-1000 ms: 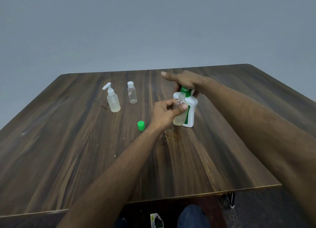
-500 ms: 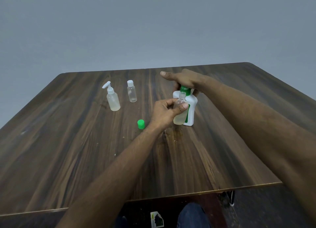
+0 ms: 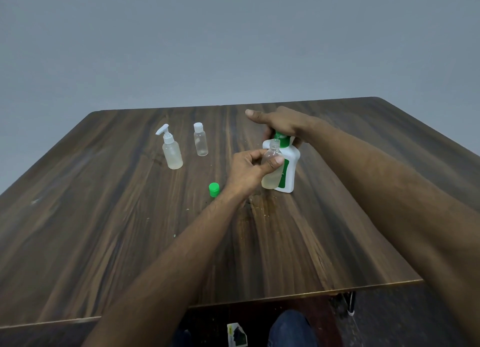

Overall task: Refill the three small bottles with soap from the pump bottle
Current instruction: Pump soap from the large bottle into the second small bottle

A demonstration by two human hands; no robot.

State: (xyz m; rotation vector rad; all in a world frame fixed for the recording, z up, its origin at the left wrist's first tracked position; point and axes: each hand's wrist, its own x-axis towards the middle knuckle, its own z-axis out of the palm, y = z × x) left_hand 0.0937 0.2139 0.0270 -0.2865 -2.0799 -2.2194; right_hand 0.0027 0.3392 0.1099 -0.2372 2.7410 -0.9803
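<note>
Filling step rn: left hand [image 3: 250,168] has its fingers [image 3: 272,162] pinched around the open clear bottle [image 3: 271,170], holding it right in front of the white pump bottle [image 3: 285,170] w/ its neck just under the green pump head [image 3: 281,137]. Right hand [image 3: 281,121] sits on top of that pump head, palm down, index pointing out straight; can't tell how the other fingers lie, they're tucked behind the pump.

Tips imo: keep the clear bottle's mouth lined up directly under the nozzle b4 each press, press slow and let the soap string drop in, don't yank the bottle away early. There's already some wet-looking mess on the surface [image 3: 130,229] just in front of the pump bottle, so drips are a real risk.

Orientation: clear bottle is upright, long axis vertical, open mouth pointing up, looks partly full of pale yellowish liquid. Pump bottle upright too.

Other stuff: green cap [image 3: 214,189] lies left of the pump bottle, near the left wrist. Small pump-top bottle [image 3: 172,151] and white-capped bottle [image 3: 200,141] stand farther left and back, both upright, capped.
</note>
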